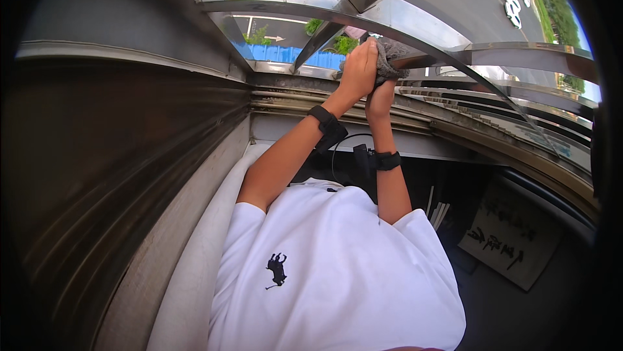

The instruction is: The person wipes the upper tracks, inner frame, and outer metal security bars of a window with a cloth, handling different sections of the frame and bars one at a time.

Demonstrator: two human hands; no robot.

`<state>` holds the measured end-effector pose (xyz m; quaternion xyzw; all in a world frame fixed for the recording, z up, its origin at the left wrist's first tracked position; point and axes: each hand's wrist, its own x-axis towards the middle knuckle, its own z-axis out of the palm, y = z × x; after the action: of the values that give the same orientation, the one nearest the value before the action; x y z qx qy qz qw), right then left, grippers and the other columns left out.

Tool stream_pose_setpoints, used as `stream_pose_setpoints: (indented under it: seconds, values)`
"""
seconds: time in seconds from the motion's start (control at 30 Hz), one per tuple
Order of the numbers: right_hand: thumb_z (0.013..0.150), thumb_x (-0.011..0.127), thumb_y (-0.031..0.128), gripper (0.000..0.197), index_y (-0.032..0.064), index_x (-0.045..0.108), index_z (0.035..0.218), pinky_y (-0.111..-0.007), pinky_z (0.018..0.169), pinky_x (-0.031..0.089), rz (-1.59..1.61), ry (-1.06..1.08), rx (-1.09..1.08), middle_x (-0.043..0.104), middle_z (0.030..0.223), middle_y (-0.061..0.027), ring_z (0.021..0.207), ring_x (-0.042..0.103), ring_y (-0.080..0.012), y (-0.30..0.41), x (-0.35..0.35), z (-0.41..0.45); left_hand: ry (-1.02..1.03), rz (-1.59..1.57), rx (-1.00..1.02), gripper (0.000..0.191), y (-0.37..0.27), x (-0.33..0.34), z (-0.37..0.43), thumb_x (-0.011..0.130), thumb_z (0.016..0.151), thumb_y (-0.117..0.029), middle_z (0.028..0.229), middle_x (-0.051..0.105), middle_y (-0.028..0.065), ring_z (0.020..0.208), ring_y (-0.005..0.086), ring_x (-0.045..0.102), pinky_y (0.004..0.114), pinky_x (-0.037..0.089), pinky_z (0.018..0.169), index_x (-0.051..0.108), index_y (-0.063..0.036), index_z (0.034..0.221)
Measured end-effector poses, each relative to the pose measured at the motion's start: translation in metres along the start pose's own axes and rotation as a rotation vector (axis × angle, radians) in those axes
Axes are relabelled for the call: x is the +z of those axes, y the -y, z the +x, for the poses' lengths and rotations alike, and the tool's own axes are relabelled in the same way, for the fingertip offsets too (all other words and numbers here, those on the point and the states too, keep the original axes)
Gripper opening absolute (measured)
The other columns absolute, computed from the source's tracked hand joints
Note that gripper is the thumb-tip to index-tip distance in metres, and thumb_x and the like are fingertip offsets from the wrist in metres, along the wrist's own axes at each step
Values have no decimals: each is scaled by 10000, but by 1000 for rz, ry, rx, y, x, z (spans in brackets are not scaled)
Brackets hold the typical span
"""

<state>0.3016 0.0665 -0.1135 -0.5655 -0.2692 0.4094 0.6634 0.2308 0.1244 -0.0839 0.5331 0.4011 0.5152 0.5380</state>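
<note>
A crumpled grey cloth [389,56] is wrapped around a stainless-steel bar [423,61] of the window guard. My left hand [361,69] grips the cloth from its left side, with the fingers pointing up. Just below and to the right, my right hand [381,99] is pressed up against the underside of the cloth; its fingers are largely hidden by the cloth and my left hand. Each wrist wears a black strap with a small device on it.
Stainless-steel crossbars [272,8] surround my hands, with a road far below outside. A window track [292,100] runs beneath them. Left of me are a dark panel [97,122] and a pale curtain [204,253]. A sheet with writing [511,234] lies at right.
</note>
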Motion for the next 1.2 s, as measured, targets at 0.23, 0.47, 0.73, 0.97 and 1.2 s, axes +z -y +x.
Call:
stream_pose_setpoints:
  seconds: [0.23,0.47,0.73,0.97,1.2]
  values:
    - [1059,322,256,428,-26,455,1352,-321,1027,358,-248,107,83,514,1320,-101,1178,474,-188,-26,-19,-3,-146,611,2,297,35,-14,-17,476,971,-268,1127,562,168,1109,378,472,457,378,898,580,-3,1055]
    - [1036,381,233,329,25,531,1243,-347,926,467,-73,-21,355,600,1195,-86,1076,583,-193,-76,-31,10,-168,251,-680,304,80,-7,-44,472,954,-255,1075,558,256,1011,456,547,512,421,880,505,45,991]
    - [1028,393,296,344,34,584,1144,-348,878,466,144,-7,476,635,1067,-47,990,604,-171,-78,-22,13,-282,-109,-861,351,90,5,-38,482,928,-282,1079,576,201,1012,321,548,423,438,879,553,41,1048]
    - [1029,356,296,360,41,568,1169,-351,836,473,184,-11,231,614,1124,-75,1005,583,-172,0,-5,2,-562,-29,-662,251,4,15,-6,676,841,-164,914,614,135,835,207,578,340,476,773,583,27,976]
    - [958,546,105,360,12,491,1302,-396,1031,412,-133,-28,-231,518,1277,-87,1191,488,-251,65,-10,-10,-495,-247,-172,167,-56,0,36,694,780,-24,794,627,72,694,131,553,309,486,655,571,85,808]
